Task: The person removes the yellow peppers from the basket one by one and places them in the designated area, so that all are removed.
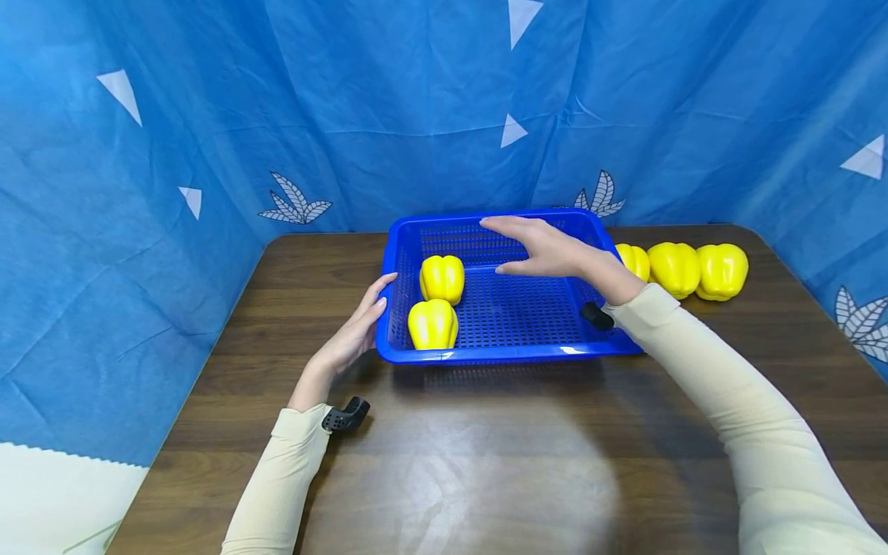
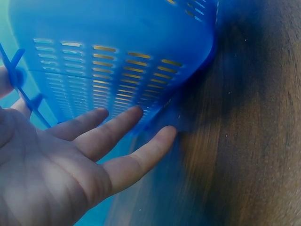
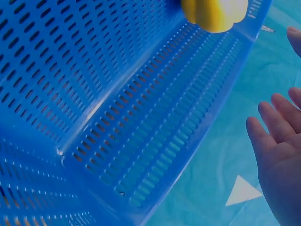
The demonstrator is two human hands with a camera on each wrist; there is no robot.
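A blue plastic basket [image 1: 513,353] with slotted walls stands on the table. Two yellow bell peppers [image 1: 442,279] lie inside at its left end. My left hand [image 1: 352,335] holds the basket's left rim with thumb and forefinger on it; the left wrist view shows the other fingers [image 2: 110,136] stretched out beneath, beside the slotted wall. Over the right half of the basket hovers my right hand [image 1: 544,247], thumb and fingers apart, with nothing between them. One yellow bell pepper [image 3: 216,14] also appears in the right wrist view, beyond that hand's reach.
Three more yellow bell peppers [image 1: 673,270] stand in a row on the brown wooden table [image 1: 451,462], right of the basket; the leftmost is partly hidden. A blue patterned cloth [image 1: 416,100] hangs behind and beside the table.
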